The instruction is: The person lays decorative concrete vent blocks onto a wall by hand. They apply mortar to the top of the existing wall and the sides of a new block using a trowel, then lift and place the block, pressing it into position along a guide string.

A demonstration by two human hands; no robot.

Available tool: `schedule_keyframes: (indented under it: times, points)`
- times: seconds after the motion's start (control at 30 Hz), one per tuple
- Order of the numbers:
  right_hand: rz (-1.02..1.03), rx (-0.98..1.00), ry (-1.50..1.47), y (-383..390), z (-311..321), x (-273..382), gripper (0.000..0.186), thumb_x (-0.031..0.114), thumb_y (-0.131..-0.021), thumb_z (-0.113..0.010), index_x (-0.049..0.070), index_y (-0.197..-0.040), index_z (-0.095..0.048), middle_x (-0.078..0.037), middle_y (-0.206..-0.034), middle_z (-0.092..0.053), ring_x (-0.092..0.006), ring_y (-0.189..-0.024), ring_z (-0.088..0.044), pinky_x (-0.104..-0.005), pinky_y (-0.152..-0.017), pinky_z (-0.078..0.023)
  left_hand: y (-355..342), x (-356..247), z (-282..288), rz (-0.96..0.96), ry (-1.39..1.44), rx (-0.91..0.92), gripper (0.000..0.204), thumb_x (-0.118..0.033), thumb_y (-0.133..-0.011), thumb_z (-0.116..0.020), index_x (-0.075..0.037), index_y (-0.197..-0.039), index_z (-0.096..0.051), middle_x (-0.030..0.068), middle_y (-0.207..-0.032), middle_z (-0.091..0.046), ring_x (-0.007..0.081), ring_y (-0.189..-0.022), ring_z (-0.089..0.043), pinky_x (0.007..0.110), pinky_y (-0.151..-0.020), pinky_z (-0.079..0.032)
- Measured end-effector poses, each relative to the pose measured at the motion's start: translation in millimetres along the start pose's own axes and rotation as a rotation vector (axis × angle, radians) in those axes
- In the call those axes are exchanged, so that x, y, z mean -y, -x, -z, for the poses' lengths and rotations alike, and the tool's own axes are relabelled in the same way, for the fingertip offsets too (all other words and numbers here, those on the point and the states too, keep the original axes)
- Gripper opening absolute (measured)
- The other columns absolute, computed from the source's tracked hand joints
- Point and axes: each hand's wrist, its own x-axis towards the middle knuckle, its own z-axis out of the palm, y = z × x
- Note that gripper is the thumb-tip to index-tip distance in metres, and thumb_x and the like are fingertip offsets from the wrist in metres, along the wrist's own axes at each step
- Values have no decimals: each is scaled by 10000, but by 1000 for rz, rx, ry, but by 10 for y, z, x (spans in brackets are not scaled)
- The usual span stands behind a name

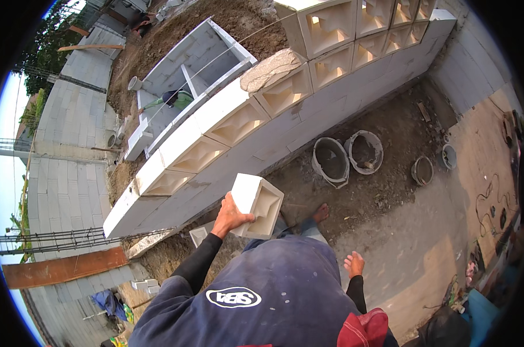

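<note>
We are carrying a hollow block (258, 203), left hand (232, 217) gripping it, right hand (354, 265) seemingly open; we're probably needing a lift toward the wall (247, 143).

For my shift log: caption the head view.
Left hand holds a pale recessed block before a wall topped with similar blocks; right hand empty.

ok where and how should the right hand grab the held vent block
The right hand could approach from the right, gripping the vent block by its right rim: that edge stands proud of the recess; the left hand holds its left side.
</note>
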Motion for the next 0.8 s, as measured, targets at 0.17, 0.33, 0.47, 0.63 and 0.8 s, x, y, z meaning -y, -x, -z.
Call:
schedule_keyframes:
  times: [0.17, 0.33, 0.47, 0.63, 0.8]
  points:
    - [33, 39, 66, 110, -112, -56, 475, 378, -1029, -569, 83, -1400, -542, -133, -1171, -678, -250, -871, -689, -386, -665, -559, 88, 195, -7, 25, 4, 5, 1061, -388, -534, -877, 31, -1384, -401, 242, -1248, -552, 406, -1206, -537, 476, -1018, -497]
    - [6, 37, 83, 266, -188, -290, 499, 380, -1033, -564, 88, -1434, -511, -143, -1243, -658, -272, -937, -686, -403, -717, -561, 132, 496, 44, 18, -13, 7, 1067, -391, -541, -873, 32, -1391, -386, 247, -1236, -555, 417, -1185, -547, 481, -1004, -506]
    - [-17, 26, 89, 388, -319, -504, 500, 375, -1039, -550, 87, -1445, -503, -151, -1264, -653, -290, -975, -686, -420, -751, -558, 166, 656, 165, 2, -9, 3, 1059, -387, -544, -871, 30, -1390, -390, 243, -1237, -553, 411, -1202, -537, 482, -1014, -499]
    - [-43, 19, 20, 449, -529, -902, 467, 373, -1041, -545, 106, -1423, -519, -150, -1245, -658, -307, -979, -696, -421, -741, -563, 144, 728, 328, -18, -1, 35, 1039, -382, -547, -866, 36, -1385, -416, 224, -1272, -516, 398, -1222, -496, 484, -1045, -474]
    - [-55, -4, -125, 490, -676, -1238, 441, 376, -1044, -546, 119, -1402, -531, -134, -1188, -675, -301, -909, -719, -396, -652, -558, -155, 644, 370, -70, 44, 105, 1025, -374, -548, -876, 48, -1361, -417, 219, -1269, -514, 387, -1239, -482, 482, -1046, -481]
